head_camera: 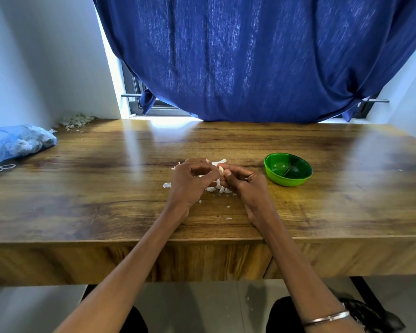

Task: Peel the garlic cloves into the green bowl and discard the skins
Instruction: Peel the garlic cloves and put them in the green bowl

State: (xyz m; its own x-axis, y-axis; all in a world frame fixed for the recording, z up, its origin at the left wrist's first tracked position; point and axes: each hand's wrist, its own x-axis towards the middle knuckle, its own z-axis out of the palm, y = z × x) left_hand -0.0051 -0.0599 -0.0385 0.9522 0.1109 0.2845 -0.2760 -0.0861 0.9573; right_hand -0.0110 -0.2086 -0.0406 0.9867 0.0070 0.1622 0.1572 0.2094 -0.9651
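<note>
Both hands meet over the middle of the wooden table (106, 164). My left hand (190, 181) and my right hand (243, 181) pinch a small pale garlic clove (221, 169) between their fingertips. Under and around the hands lies a heap of white garlic pieces and papery skins (216, 187); the hands hide part of it. The green bowl (288, 168) stands to the right of my right hand, and nothing is visible inside it.
A blue mesh bag (17, 145) lies at the table's left edge. A pile of dry skins (78, 120) sits in the far left corner. Small skin flakes (228, 212) dot the table near the front edge. A blue curtain (262, 58) hangs behind.
</note>
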